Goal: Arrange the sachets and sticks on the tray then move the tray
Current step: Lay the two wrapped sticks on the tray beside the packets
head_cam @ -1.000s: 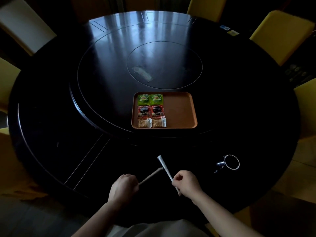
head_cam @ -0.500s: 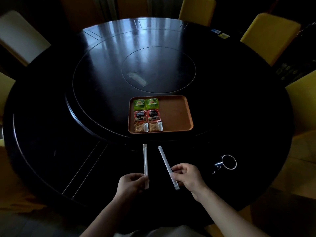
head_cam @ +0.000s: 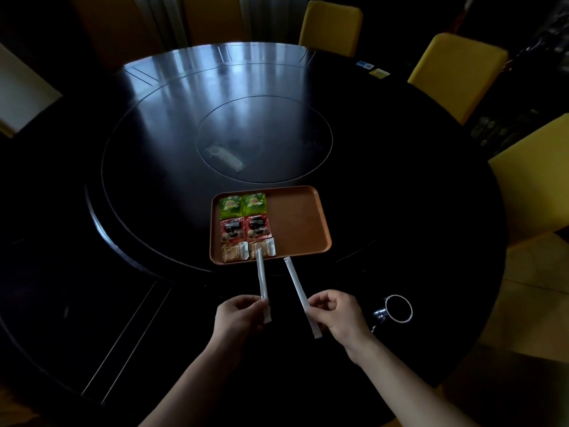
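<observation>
An orange-brown tray [head_cam: 300, 223] lies on the dark round table. Its left half holds two green sachets [head_cam: 242, 204], two red sachets [head_cam: 245, 229] and two pale sachets [head_cam: 235, 251] in rows; its right half is bare. My left hand [head_cam: 237, 315] pinches a white stick [head_cam: 261, 280] by its near end, and the far tip reaches over the tray's front edge. My right hand [head_cam: 337, 312] grips a second white stick [head_cam: 297, 288] whose tip stops just short of the tray.
A dark mug [head_cam: 395, 309] with a white rim stands right of my right hand. Yellow chairs [head_cam: 455, 72] ring the table's far and right sides. A clear wrapper [head_cam: 226, 157] lies on the table's centre disc. Small cards [head_cam: 374, 70] sit at the far right edge.
Both hands have lifted their sticks and carried them forward toward the tray. The sticks, crossed a second ago, now point away from me side by side.
</observation>
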